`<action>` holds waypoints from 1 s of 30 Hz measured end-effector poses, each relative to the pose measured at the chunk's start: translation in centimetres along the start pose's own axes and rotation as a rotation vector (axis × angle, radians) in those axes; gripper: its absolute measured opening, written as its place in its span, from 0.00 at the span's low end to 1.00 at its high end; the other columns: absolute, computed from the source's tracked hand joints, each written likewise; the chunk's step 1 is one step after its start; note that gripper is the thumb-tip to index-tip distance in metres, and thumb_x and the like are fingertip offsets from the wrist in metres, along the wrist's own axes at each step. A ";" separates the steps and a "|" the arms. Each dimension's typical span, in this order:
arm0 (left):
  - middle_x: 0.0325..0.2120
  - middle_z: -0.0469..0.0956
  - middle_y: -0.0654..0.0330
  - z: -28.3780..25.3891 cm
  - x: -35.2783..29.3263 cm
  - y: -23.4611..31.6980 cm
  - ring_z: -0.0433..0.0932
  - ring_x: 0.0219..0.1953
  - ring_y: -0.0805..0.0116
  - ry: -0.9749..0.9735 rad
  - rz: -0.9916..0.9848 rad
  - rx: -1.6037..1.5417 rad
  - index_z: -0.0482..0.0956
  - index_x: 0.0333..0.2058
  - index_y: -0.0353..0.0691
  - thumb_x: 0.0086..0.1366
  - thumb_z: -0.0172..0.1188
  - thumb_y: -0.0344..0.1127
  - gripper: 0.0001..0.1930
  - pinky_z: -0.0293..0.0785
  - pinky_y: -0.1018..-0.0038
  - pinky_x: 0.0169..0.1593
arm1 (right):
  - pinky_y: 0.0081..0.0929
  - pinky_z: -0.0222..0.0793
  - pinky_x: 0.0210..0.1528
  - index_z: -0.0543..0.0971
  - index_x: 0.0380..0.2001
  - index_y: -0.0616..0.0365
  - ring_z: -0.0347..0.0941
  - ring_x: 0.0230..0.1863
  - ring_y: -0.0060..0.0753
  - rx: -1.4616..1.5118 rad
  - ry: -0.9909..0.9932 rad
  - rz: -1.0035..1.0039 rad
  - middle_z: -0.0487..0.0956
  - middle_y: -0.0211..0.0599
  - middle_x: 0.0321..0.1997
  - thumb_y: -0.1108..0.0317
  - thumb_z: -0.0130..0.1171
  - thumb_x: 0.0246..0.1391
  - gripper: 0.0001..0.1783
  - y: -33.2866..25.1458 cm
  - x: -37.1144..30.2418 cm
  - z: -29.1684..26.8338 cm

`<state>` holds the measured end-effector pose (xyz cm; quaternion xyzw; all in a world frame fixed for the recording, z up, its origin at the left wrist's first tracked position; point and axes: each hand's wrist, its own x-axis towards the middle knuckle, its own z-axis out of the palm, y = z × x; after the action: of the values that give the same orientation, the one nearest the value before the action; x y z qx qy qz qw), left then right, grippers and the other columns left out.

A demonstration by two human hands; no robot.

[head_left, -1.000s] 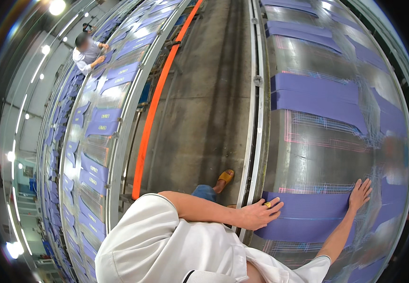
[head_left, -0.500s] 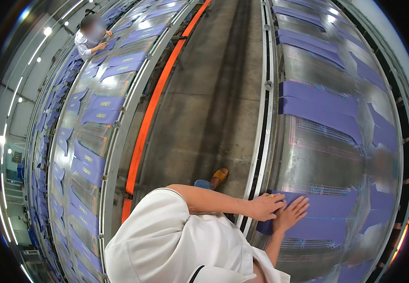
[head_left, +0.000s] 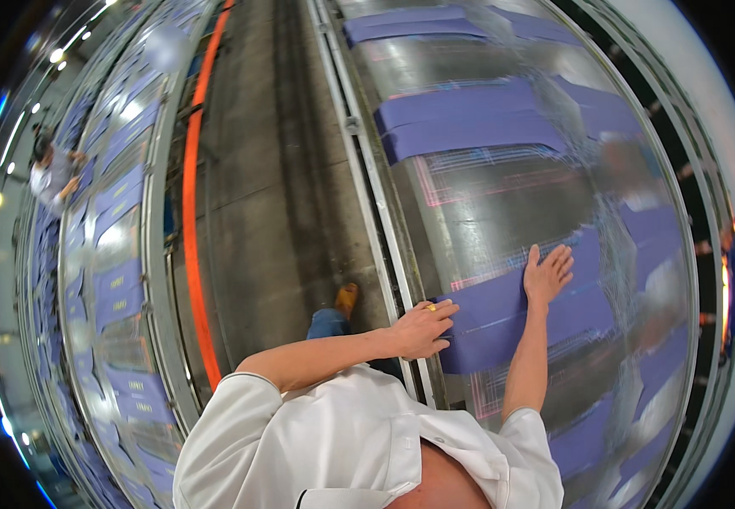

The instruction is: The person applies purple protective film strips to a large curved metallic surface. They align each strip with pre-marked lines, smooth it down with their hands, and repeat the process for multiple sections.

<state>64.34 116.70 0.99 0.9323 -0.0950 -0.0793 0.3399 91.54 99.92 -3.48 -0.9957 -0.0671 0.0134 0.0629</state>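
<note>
A long purple fabric panel [head_left: 490, 314] with a lengthwise seam line lies flat on the printing table beside me. My right hand [head_left: 547, 276] rests palm down near the panel's far part, fingers spread and holding nothing. At the panel's near left end is my left hand [head_left: 425, 329]. Its fingers are slightly bent and apart, their tips touching the panel's edge; a small yellow band shows on one finger. Whether any fabric is tucked under those fingertips is hard to see.
More purple panels [head_left: 469, 119] lie in rows along this table. A metal rail [head_left: 376, 204] runs along its near edge. Across the concrete aisle [head_left: 274, 195], behind an orange strip [head_left: 191, 178], another table carries printed purple panels [head_left: 120, 293]. A person [head_left: 52, 174] leans over there.
My right hand has slid farther across the panel, away from the left hand. The left hand has drawn back to the panel's near edge. The view has turned toward the right-hand table.
</note>
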 end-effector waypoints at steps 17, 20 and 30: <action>0.45 0.81 0.48 -19.4 -10.2 -18.2 0.79 0.48 0.48 0.401 -0.085 -0.384 0.80 0.44 0.35 0.60 0.65 0.30 0.14 0.76 0.63 0.52 | 0.52 0.29 0.76 0.48 0.72 0.68 0.34 0.79 0.55 0.024 -0.179 0.184 0.41 0.54 0.78 0.44 0.40 0.68 0.43 -9.1 -17.7 1.0; 0.43 0.81 0.48 -22.3 -10.0 -22.1 0.80 0.48 0.47 0.428 -0.126 -0.316 0.80 0.43 0.34 0.60 0.65 0.30 0.13 0.75 0.63 0.52 | 0.52 0.31 0.77 0.51 0.71 0.67 0.36 0.78 0.56 0.185 -0.188 0.180 0.44 0.55 0.78 0.46 0.42 0.68 0.41 -14.4 -14.6 -0.6; 0.52 0.76 0.51 -30.4 3.2 -27.9 0.74 0.56 0.47 0.460 0.050 0.009 0.78 0.46 0.37 0.59 0.65 0.29 0.16 0.71 0.58 0.57 | 0.56 0.33 0.76 0.57 0.72 0.49 0.38 0.78 0.55 0.294 0.016 -0.609 0.50 0.40 0.78 0.44 0.41 0.68 0.36 -34.4 4.5 2.7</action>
<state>77.39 155.74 5.62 0.9248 -0.0383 0.1439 0.3502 91.40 134.65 -1.85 -0.9101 -0.3585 -0.0045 0.2077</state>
